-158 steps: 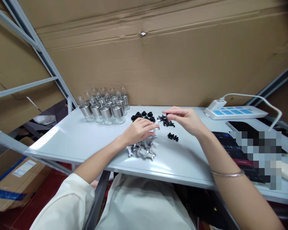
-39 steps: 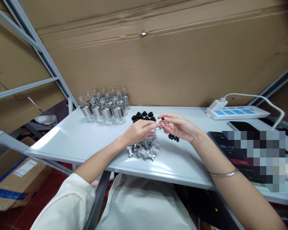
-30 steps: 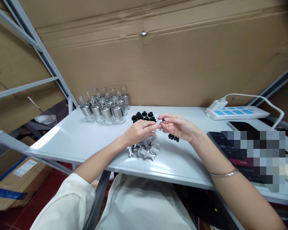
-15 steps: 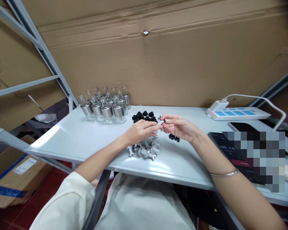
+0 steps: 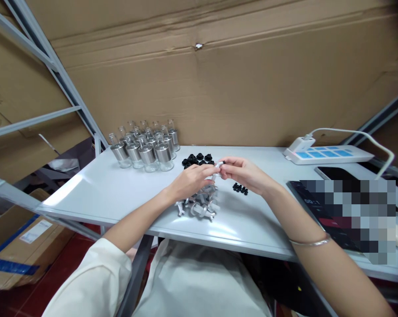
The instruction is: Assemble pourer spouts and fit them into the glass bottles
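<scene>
My left hand (image 5: pixel 192 180) is closed around a silver pourer spout (image 5: pixel 219 165), mostly hidden by the fingers. At its tip, my right hand (image 5: pixel 243 174) pinches a small black cap (image 5: pixel 223 162), which touches the spout. Below my left hand lies a loose pile of silver spouts (image 5: pixel 200 210) with forked ends. Just behind the hands sit several black round stoppers (image 5: pixel 199 156). To the right, under my right hand, is a small cluster of black caps (image 5: pixel 240 189).
Several glass bottles with metal sleeves (image 5: pixel 148 155) stand at the back left of the white table (image 5: pixel 102 193). A power strip (image 5: pixel 334 155) with a plugged-in charger and cable lies back right. Phones and a dark tablet-like device (image 5: pixel 313 207) are near my right forearm.
Both hands have shifted slightly left and come closer together. The black cap in my right hand now sits against the spout's tip, its fingers wrapped nearer to it.
</scene>
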`<state>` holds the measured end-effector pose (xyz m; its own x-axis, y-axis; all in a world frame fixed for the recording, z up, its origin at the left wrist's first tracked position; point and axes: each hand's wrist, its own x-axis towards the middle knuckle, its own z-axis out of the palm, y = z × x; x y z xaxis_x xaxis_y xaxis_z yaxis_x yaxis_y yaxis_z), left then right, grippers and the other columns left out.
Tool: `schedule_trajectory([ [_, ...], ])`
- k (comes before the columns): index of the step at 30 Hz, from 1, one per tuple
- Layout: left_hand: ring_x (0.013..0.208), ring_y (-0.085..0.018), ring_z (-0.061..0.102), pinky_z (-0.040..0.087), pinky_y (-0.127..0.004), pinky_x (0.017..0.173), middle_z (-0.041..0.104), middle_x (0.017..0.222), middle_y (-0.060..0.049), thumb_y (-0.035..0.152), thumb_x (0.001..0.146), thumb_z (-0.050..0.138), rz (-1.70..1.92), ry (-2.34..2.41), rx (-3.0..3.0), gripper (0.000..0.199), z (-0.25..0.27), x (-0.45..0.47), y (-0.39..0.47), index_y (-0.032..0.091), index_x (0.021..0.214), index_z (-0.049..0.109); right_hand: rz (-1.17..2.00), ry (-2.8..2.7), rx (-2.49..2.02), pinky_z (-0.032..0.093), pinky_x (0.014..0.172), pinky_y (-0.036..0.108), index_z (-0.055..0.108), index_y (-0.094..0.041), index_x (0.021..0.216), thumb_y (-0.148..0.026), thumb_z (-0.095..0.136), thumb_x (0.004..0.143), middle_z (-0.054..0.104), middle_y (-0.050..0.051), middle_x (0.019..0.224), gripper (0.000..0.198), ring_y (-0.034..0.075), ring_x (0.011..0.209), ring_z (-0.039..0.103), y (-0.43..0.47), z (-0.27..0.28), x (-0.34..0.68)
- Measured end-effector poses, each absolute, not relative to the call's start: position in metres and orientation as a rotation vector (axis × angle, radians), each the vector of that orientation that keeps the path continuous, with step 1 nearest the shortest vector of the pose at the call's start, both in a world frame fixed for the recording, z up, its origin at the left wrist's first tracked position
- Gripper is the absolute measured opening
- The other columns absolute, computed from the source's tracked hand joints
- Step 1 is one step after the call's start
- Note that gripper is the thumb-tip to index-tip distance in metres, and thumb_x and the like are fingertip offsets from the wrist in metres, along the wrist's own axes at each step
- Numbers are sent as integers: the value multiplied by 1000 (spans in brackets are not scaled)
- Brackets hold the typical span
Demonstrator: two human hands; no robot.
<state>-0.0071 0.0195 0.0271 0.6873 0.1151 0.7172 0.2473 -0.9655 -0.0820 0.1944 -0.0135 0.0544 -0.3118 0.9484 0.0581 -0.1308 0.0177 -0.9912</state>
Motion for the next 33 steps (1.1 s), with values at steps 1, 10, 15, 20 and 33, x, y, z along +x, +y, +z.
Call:
schedule_trajectory([
  [1,92,-13,65,51,-29,77,65,108,-9,25,93,44,-1164,-296,-2744,34,27,-7,19,20,125,34,1440,-1395,-946,40,66,29,67,-21,80,-39,78,62,58,-3,62,28,11,60,49,-13,53,195],
  [10,82,-13,67,51,-31,77,68,98,-8,36,92,45,-1172,-329,-2817,26,21,-6,23,18,109,39,1281,-1537,-1070,36,65,28,63,-19,71,-43,74,63,55,-3,60,28,11,60,47,-12,53,192],
  [15,80,-13,66,50,-30,77,68,94,-6,39,91,47,-1150,-388,-2858,26,22,-7,23,18,106,40,1233,-1524,-1084,38,68,29,64,-18,67,-47,75,59,57,-2,62,32,12,61,47,-14,57,188],
  [20,83,-14,65,49,-32,80,64,108,-10,39,87,55,-1127,-554,-2910,35,20,-9,28,18,111,41,1179,-1436,-1060,41,70,30,65,-18,69,-49,76,58,59,-1,64,34,12,63,50,-13,56,186],
  [33,114,-25,52,41,-44,97,62,117,-10,18,87,51,-685,-1370,-2818,32,14,-25,64,16,118,54,1061,-1325,-1036,42,70,28,68,-19,77,-46,74,65,61,0,70,30,12,65,51,-5,49,198],
])
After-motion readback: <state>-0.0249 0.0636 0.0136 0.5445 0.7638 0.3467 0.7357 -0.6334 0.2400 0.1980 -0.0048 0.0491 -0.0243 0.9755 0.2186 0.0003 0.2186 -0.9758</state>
